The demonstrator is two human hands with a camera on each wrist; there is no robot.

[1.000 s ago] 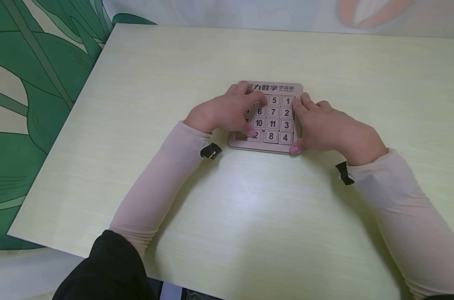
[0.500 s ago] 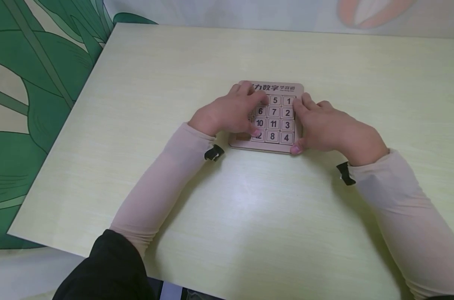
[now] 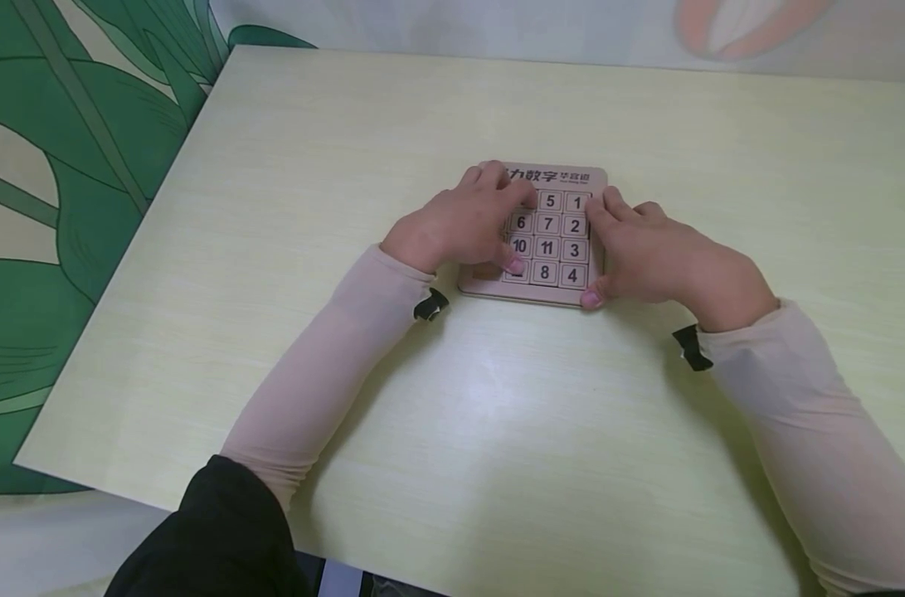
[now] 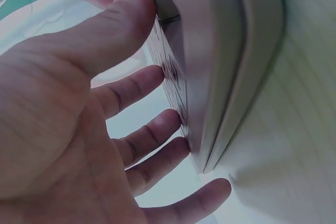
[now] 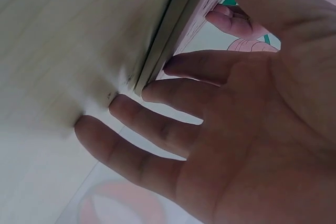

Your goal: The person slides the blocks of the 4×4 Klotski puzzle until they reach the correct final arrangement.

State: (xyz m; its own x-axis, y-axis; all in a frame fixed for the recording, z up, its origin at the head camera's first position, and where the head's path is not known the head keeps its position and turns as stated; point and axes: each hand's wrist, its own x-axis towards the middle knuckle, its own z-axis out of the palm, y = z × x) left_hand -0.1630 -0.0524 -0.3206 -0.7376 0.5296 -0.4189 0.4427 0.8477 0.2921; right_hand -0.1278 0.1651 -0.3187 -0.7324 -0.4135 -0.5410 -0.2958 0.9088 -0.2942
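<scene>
A pinkish number puzzle board (image 3: 523, 295) lies flat on the table, with rows of square numbered tiles (image 3: 547, 224) under a printed heading. The left hand (image 3: 463, 222) reaches over its left side, fingers spread; its thumb touches a bottom-row tile left of the 8, and the fingertips rest on upper tiles. This hand hides the left column. At the right edge, the right hand (image 3: 657, 257) has its thumb by the lower corner and fingers along the side. In the right wrist view, its fingers (image 5: 184, 95) lie fairly straight, some touching the board's side.
The pale table (image 3: 452, 431) extends around the board, its left edge running beside a green leaf-patterned surface (image 3: 86, 166). A whitish surface with an orange print (image 3: 751, 33) lies beyond the far edge. Dark objects show below the near edge.
The left hand has shifted slightly right over the board, its thumb and the bottom-row tile under it moving right too. The right hand stays at the board's right edge.
</scene>
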